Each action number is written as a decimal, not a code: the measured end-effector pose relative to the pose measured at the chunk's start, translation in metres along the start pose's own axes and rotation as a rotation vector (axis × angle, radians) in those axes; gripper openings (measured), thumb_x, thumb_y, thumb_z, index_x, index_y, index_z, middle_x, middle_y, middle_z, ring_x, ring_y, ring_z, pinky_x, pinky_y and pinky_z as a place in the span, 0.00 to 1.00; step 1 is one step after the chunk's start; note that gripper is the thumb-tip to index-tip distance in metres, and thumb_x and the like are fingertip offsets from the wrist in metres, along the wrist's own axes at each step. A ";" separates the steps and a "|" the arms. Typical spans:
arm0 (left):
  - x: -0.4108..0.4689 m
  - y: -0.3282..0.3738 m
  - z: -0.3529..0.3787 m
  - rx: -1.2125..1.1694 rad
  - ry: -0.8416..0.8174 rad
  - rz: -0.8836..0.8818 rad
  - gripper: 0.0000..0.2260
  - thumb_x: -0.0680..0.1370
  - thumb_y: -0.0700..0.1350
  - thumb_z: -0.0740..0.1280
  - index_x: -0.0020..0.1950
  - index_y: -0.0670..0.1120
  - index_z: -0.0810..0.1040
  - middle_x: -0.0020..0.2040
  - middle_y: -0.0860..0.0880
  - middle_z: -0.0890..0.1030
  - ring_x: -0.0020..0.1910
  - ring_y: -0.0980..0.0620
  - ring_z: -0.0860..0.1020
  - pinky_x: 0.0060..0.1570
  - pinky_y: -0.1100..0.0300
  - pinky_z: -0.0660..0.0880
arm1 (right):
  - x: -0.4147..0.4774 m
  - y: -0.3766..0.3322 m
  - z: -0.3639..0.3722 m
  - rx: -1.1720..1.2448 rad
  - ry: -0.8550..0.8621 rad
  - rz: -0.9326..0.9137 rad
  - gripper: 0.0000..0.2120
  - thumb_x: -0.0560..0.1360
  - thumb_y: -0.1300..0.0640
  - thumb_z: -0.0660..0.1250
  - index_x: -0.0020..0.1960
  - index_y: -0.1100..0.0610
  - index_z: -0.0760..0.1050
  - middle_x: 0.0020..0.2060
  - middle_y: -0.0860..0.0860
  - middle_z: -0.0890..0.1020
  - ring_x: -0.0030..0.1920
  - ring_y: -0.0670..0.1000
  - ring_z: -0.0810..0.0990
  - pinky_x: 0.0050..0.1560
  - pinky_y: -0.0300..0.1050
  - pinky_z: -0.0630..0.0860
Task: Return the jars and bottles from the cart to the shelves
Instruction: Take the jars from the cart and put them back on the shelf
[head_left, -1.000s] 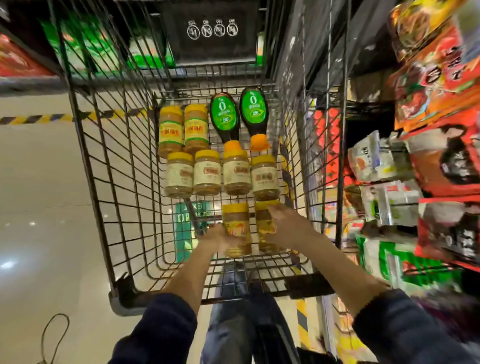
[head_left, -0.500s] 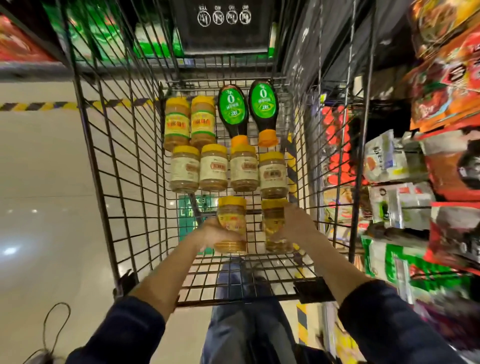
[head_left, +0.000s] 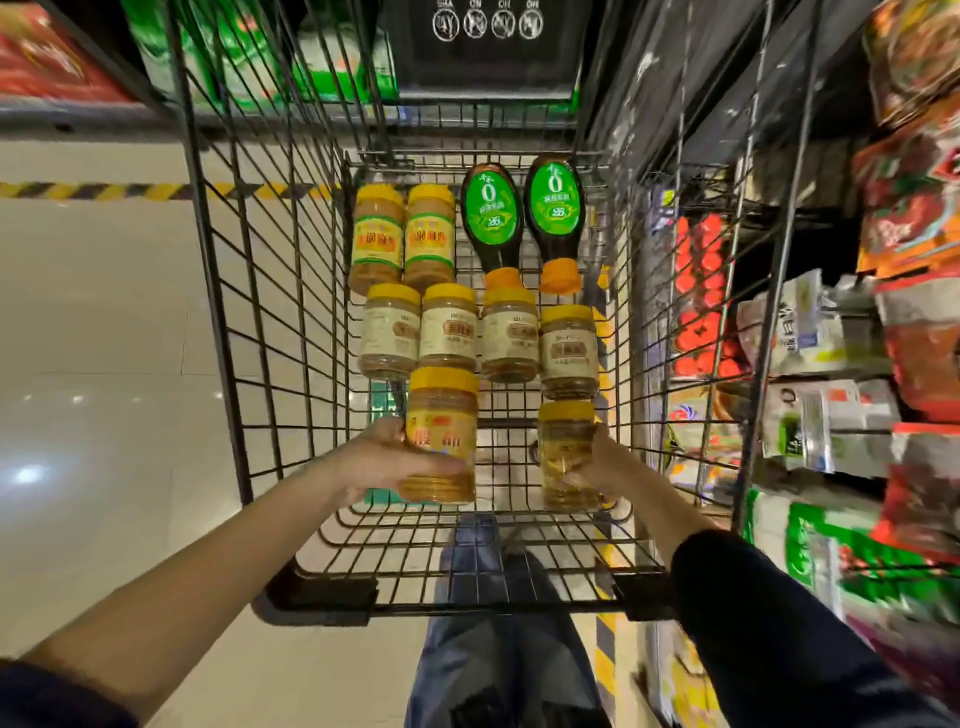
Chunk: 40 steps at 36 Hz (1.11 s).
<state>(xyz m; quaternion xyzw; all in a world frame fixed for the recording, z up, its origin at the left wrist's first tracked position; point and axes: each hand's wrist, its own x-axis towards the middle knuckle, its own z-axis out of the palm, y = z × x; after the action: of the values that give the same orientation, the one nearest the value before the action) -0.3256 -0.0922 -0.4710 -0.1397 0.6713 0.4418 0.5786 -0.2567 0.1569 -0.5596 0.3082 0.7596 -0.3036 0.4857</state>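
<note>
Low in the wire cart (head_left: 244, 332), the left hand (head_left: 382, 460) grips a yellow-lidded jar (head_left: 441, 436); the right hand (head_left: 605, 462) is wrapped round a smaller jar (head_left: 566, 452), lower centre of frame.

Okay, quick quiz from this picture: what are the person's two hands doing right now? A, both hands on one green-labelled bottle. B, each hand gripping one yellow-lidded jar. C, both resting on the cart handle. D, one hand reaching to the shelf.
B: the left hand wraps around a yellow-lidded jar and the right hand grips a second jar, both inside the cart; the two green-labelled bottles lie untouched at the far end.
</note>
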 end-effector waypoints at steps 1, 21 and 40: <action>-0.001 0.000 0.000 -0.007 0.002 0.004 0.22 0.68 0.44 0.75 0.61 0.46 0.76 0.55 0.46 0.83 0.54 0.50 0.81 0.54 0.54 0.78 | 0.000 -0.001 0.002 0.025 -0.005 -0.009 0.43 0.64 0.57 0.78 0.70 0.58 0.55 0.60 0.56 0.76 0.63 0.58 0.74 0.65 0.53 0.71; -0.037 0.009 0.016 -0.024 0.133 0.047 0.22 0.65 0.44 0.77 0.57 0.48 0.77 0.52 0.46 0.83 0.53 0.49 0.81 0.54 0.52 0.77 | -0.053 -0.022 -0.010 0.069 0.048 -0.172 0.40 0.53 0.42 0.79 0.59 0.56 0.71 0.51 0.48 0.79 0.56 0.51 0.77 0.60 0.45 0.73; -0.184 0.084 0.058 0.098 0.354 0.431 0.49 0.41 0.63 0.80 0.58 0.46 0.76 0.51 0.47 0.84 0.51 0.50 0.82 0.56 0.50 0.77 | -0.247 -0.010 -0.095 0.459 0.289 -0.661 0.38 0.55 0.64 0.82 0.59 0.50 0.69 0.44 0.42 0.79 0.48 0.47 0.80 0.43 0.28 0.75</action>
<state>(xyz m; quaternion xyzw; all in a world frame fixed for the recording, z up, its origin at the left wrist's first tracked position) -0.2923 -0.0599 -0.2658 -0.0406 0.7965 0.4905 0.3512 -0.2333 0.1804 -0.2966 0.1878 0.7905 -0.5576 0.1698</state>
